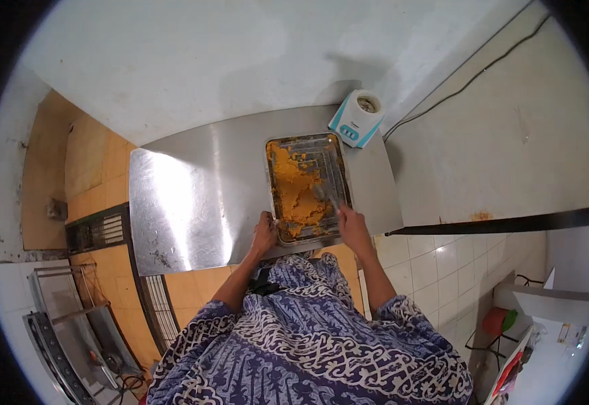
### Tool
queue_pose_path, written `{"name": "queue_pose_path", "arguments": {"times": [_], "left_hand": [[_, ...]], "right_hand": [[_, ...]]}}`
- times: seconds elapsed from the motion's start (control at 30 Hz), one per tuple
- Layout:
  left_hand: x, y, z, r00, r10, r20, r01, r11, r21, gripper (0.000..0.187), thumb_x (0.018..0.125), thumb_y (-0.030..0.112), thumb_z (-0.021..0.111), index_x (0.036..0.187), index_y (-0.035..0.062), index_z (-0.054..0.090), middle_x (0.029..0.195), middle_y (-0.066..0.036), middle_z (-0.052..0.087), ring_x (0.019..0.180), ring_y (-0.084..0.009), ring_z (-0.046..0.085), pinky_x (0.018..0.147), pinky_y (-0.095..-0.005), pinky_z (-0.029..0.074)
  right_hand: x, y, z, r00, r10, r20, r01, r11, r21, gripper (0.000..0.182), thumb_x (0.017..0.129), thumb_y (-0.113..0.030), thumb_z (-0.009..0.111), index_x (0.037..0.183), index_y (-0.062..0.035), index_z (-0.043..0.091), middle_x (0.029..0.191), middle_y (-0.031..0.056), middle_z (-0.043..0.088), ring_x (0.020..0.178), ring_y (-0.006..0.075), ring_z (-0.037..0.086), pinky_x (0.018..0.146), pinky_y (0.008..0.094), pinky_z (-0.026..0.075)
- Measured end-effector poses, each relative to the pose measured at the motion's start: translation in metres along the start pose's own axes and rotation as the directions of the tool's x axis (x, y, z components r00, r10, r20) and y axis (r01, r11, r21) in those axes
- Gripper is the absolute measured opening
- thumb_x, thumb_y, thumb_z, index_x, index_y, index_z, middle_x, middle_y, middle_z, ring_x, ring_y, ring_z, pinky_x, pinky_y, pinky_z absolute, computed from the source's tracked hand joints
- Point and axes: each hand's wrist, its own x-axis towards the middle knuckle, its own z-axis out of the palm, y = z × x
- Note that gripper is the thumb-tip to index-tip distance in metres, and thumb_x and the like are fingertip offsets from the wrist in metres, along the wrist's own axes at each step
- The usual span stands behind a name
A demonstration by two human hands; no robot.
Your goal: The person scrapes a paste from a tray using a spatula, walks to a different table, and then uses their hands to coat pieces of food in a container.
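Note:
A dark rectangular tray [340,162] lies on the steel table, with a crumbly orange mass [294,182] spread over its left and middle parts. The tray's dark bottom shows at the right. At its lower left edge my left hand [265,235] is closed on the rim. My right hand [353,228] is closed around the handle of a utensil [331,197] at the right side of the tray. The utensil's head reaches toward the orange mass and is hard to make out.
The steel table [240,155] stands against a pale wall. A white and turquoise blender base [359,119] stands at its back right corner, beside a black cable [443,101] along the wall. A metal rack [71,324] is at the lower left.

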Motion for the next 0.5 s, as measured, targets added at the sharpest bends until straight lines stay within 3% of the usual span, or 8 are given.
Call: {"name": "queue_pose_path", "arguments": {"times": [0.17,0.27,0.37,0.43,0.5], "left_hand": [[0.005,-0.011,0.003,1.000,-0.024,-0.006,0.024,1.000,-0.001,0.027,0.093,0.023,0.057,0.106,0.0035,0.044,0.088,-0.023,0.062,0.085,-0.0419,0.062,0.073,-0.0474,0.047],[0.001,-0.002,0.001,1.000,0.001,-0.013,-0.001,1.000,0.007,0.028,0.093,0.023,0.056,0.107,0.0023,0.044,0.091,-0.024,0.062,0.087,-0.0424,0.061,0.074,-0.0474,0.046],[0.009,-0.029,0.015,0.999,-0.043,0.000,0.042,0.991,-0.129,0.027,0.093,0.022,0.057,0.105,0.0019,0.043,0.090,-0.024,0.060,0.085,-0.0398,0.061,0.076,-0.0463,0.046],[0.006,-0.017,0.011,0.998,-0.067,0.023,0.069,0.993,-0.095,0.027,0.093,0.021,0.057,0.104,0.0016,0.043,0.088,-0.022,0.059,0.082,-0.0361,0.061,0.075,-0.0449,0.046],[0.007,-0.016,0.009,0.996,-0.078,0.054,0.084,0.988,-0.131,0.027,0.095,0.023,0.056,0.105,0.0022,0.041,0.089,-0.020,0.057,0.081,-0.0318,0.059,0.073,-0.0420,0.047]], "right_hand": [[0.030,0.029,0.002,0.995,0.096,-0.035,-0.099,0.991,-0.086,0.034,0.096,-0.014,0.047,0.124,0.0028,0.055,0.089,0.0290,0.065,0.081,0.0462,0.062,0.071,0.0514,0.048],[0.028,0.031,0.009,0.995,0.103,0.012,-0.102,0.994,-0.044,0.038,0.099,-0.019,0.043,0.130,0.0020,0.051,0.091,0.0288,0.064,0.084,0.0445,0.061,0.082,0.0553,0.047],[0.028,0.023,0.004,0.966,0.214,0.146,-0.229,0.968,0.098,0.039,0.099,-0.022,0.045,0.128,0.0020,0.054,0.095,0.0283,0.065,0.091,0.0437,0.061,0.081,0.0542,0.047],[0.028,0.038,0.008,0.964,0.189,0.185,-0.210,0.973,0.097,0.039,0.099,-0.023,0.046,0.128,0.0020,0.055,0.097,0.0259,0.066,0.085,0.0394,0.063,0.081,0.0506,0.049],[0.027,0.046,0.009,0.953,0.179,0.245,-0.217,0.967,0.136,0.039,0.098,-0.022,0.048,0.130,0.0014,0.052,0.085,0.0193,0.061,0.071,0.0295,0.058,0.068,0.0436,0.046]]}}
